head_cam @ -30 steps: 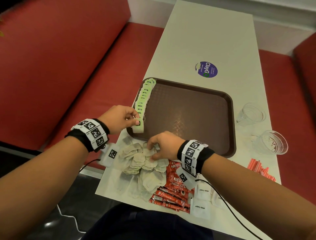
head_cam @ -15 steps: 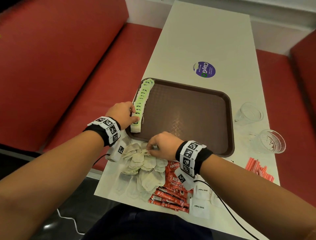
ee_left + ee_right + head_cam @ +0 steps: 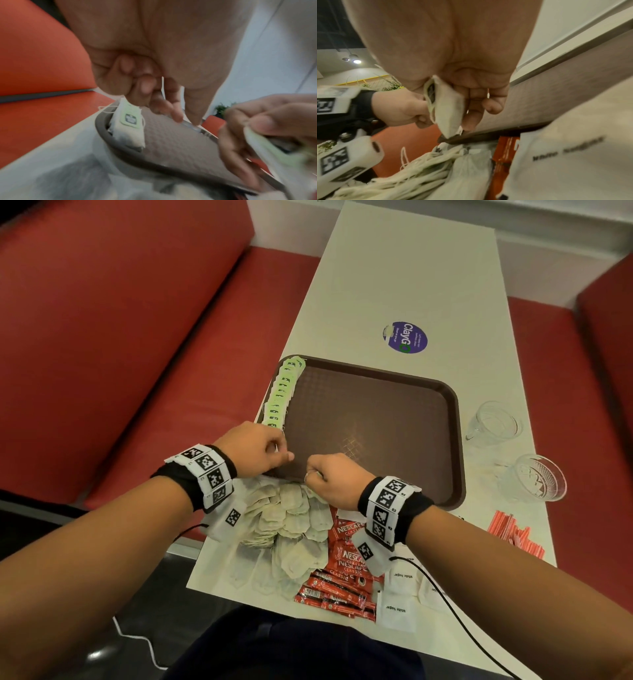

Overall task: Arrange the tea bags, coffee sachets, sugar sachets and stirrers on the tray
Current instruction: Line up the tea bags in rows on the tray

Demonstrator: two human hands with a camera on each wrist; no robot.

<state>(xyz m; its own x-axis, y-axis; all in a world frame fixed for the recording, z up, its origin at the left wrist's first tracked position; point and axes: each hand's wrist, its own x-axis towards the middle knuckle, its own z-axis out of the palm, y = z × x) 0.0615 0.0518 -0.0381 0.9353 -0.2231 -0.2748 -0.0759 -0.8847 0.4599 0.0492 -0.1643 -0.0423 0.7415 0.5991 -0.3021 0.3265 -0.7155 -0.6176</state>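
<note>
A brown tray [image 3: 376, 419] lies on the white table, with a row of green-tagged tea bags [image 3: 281, 392] along its left edge. The nearest bag of that row [image 3: 132, 129] leans on the rim. My right hand [image 3: 313, 474] pinches one tea bag [image 3: 448, 108] just over the tray's near edge. My left hand [image 3: 284, 455] hovers beside it with fingers curled, thumb and forefinger pointing at that bag, holding nothing. Below the hands lie a loose tea bag pile [image 3: 287, 518], red coffee sachets [image 3: 346, 563], white sugar sachets [image 3: 399, 607] and orange stirrers [image 3: 513, 537].
Two clear glasses [image 3: 496, 422] [image 3: 534, 477] stand right of the tray. A purple round sticker [image 3: 406, 337] marks the table beyond it. Red bench seats flank the table on both sides. A black cable runs from my right wrist over the sugar sachets.
My left hand set its tea bag at the near end of the row, let go and moved right. My right hand lifted a tea bag from the pile to the tray's near edge.
</note>
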